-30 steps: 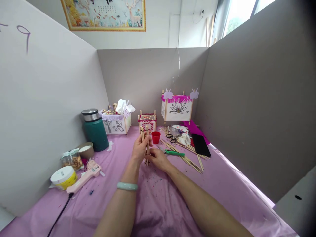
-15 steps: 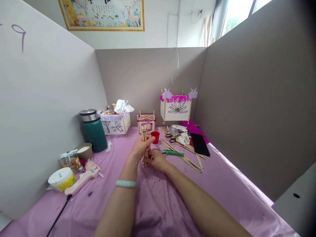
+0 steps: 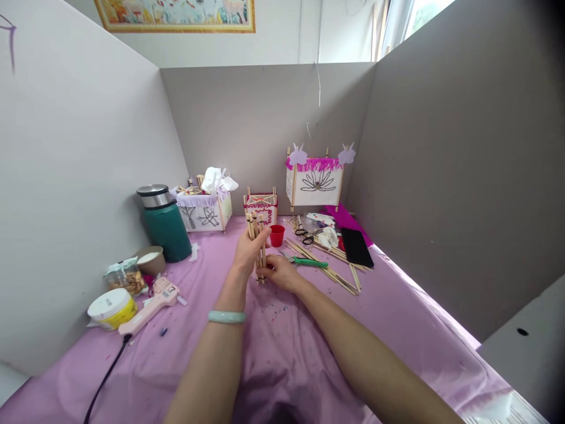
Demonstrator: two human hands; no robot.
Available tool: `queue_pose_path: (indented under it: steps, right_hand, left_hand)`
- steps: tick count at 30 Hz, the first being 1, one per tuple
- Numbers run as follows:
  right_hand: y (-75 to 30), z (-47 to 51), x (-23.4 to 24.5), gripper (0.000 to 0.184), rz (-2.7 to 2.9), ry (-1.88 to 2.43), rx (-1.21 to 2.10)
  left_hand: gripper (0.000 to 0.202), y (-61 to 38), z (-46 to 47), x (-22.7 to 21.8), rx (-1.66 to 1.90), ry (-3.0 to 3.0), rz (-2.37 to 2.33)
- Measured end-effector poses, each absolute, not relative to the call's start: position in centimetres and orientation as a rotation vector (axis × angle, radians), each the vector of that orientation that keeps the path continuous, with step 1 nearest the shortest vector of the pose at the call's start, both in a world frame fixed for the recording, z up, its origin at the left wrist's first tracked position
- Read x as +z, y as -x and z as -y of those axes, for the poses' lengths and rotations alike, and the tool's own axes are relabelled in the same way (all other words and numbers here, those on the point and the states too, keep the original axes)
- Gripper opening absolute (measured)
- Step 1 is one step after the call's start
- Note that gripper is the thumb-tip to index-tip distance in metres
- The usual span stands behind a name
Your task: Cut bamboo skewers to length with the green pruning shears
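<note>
Several short wooden sticks [image 3: 261, 254] with dark marks near their ends are held together as an upright bundle, a little above the purple cloth. My left hand [image 3: 248, 250] is closed around the upper half, its thumb lying across the sticks. Lower down, my right hand [image 3: 279, 272] pinches the bundle near its bottom end; some of its fingertips are hidden behind the sticks. A red cup [image 3: 277, 236] stands just beyond my hands. Green-handled pliers [image 3: 310, 262] lie right of my right hand, on top of longer loose sticks [image 3: 342, 282].
At the back are a small red-trimmed box frame [image 3: 260, 206], a lantern [image 3: 314, 188] with a drawn flower, and a tissue-filled box [image 3: 205, 215]. Scissors [image 3: 304, 237] and a black phone [image 3: 356, 247] lie right. Left stand a green bottle [image 3: 166, 229] and a pink glue gun [image 3: 152, 306].
The sticks' top ends have spread apart and the bundle tilts slightly to the left. Both hands keep their hold. The whole view has shifted a little downward.
</note>
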State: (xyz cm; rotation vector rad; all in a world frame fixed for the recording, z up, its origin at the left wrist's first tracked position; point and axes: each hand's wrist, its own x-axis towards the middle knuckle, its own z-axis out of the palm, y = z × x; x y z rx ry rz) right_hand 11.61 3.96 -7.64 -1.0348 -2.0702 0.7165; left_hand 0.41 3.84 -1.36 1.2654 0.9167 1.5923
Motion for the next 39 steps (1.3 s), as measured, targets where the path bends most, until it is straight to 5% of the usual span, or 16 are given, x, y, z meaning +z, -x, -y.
queue_pose_path:
  steps: [17, 24, 34, 39]
  right_hand:
    - [-11.9, -4.0, -7.7, 0.005, 1.852, 0.955, 1.047]
    - [-11.9, -3.9, -7.7, 0.018, 1.689, 0.815, 1.35]
    - [-11.9, -4.1, -7.9, 0.013, 1.715, 0.813, 1.351]
    - [-11.9, -3.9, -7.7, 0.011, 1.959, 0.867, 0.955]
  left_hand:
    - [0.05, -0.4, -3.8, -1.8, 1.683, -1.109, -0.783]
    - [0.047, -0.4, -3.7, -1.8, 1.633, -1.162, -0.889]
    - [0.039, -0.5, -3.3, -1.5, 1.631, -1.279, -0.869]
    - [0.032, -0.8, -3.3, -1.7, 1.588, -1.341, -0.799]
